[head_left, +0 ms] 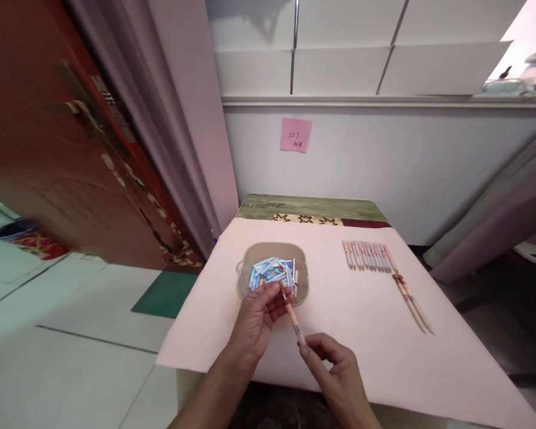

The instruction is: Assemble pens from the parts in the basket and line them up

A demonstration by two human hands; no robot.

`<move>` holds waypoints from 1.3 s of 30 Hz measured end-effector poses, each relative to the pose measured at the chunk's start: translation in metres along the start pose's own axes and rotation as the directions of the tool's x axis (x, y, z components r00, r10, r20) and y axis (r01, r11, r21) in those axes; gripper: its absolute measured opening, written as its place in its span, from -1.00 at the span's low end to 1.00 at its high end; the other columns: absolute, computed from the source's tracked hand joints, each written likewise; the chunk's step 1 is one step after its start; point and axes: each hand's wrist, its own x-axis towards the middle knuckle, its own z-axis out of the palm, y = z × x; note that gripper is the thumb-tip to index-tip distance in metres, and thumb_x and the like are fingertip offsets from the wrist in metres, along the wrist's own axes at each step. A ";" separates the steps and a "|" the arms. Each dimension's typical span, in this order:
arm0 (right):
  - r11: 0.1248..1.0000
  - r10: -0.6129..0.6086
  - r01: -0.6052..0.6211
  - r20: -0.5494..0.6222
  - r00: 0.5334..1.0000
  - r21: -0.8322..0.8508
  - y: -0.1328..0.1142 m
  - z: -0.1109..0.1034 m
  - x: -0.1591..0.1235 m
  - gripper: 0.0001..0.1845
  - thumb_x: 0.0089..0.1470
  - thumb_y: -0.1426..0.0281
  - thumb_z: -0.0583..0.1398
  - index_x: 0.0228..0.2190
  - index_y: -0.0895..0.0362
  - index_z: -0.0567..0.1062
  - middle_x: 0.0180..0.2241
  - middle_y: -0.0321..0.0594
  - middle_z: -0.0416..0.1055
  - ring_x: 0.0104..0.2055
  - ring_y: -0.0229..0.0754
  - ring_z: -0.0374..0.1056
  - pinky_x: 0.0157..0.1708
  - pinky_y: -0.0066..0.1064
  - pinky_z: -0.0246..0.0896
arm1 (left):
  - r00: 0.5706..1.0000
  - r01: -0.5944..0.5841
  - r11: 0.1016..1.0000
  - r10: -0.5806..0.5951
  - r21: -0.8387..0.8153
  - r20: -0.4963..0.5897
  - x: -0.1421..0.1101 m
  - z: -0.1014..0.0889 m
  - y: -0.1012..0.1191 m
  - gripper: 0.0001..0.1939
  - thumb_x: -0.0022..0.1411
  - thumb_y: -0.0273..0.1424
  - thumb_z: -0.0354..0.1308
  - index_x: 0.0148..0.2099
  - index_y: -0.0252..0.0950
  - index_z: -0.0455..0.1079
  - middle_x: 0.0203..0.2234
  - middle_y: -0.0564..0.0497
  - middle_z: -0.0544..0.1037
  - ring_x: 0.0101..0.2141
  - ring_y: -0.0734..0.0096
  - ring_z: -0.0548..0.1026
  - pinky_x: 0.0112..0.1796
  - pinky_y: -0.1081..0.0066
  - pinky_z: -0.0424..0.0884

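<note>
Over the near part of the pink-covered table (339, 310), my two hands share one slim peach-and-white pen (291, 314) with a brown band near its upper end. The fingertips of my left hand (263, 313) pinch that upper end, just in front of a beige tub. My right hand (335, 363) grips the lower end between thumb and index finger. Inside the tub (304, 253) lies a heap of small blue, white and orange stick-shaped pieces (272, 271), partly hidden behind my left hand.
At the right, several pens (368, 256) lie side by side in a row. Two pale pens (414, 307) lie slanted below them. A pink note (295, 135) is stuck to the wall behind. A red door (84, 155) and a purple curtain (161, 119) stand left.
</note>
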 end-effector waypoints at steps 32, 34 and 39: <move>0.964 -0.151 0.099 -0.202 0.968 -0.246 0.024 -0.009 0.011 -0.76 0.09 0.20 0.19 -0.40 0.11 0.52 -0.50 -0.28 0.44 -0.50 -0.27 0.32 -0.49 -0.52 0.24 | 0.958 -0.283 0.867 0.278 0.411 0.073 -0.007 -0.009 -0.039 -0.71 0.16 -0.20 0.17 -0.19 -0.33 0.41 -0.31 -0.11 0.59 -0.34 0.35 0.52 -0.27 0.36 0.44; 0.958 -0.140 0.061 -0.276 0.951 -0.279 0.029 -0.025 0.018 -0.73 0.08 0.17 0.19 -0.39 0.12 0.53 -0.51 -0.28 0.44 -0.50 -0.26 0.32 -0.49 -0.51 0.23 | 0.946 -0.323 0.723 0.254 0.611 0.199 -0.012 -0.027 -0.053 -0.75 0.21 -0.21 0.10 -0.23 -0.30 0.42 -0.40 -0.05 0.57 -0.47 0.44 0.46 -0.40 0.44 0.40; 0.889 -0.154 -0.128 -0.550 0.821 -0.439 0.052 -0.091 0.042 -0.63 0.03 0.07 0.19 -0.35 0.11 0.54 -0.48 -0.26 0.48 -0.46 -0.21 0.36 -0.40 -0.45 0.24 | 0.830 -0.549 0.225 0.260 0.805 0.494 -0.005 -0.078 -0.085 -0.81 0.25 -0.29 0.06 -0.35 -0.24 0.40 -0.51 0.03 0.49 -0.45 0.42 0.44 -0.37 0.48 0.34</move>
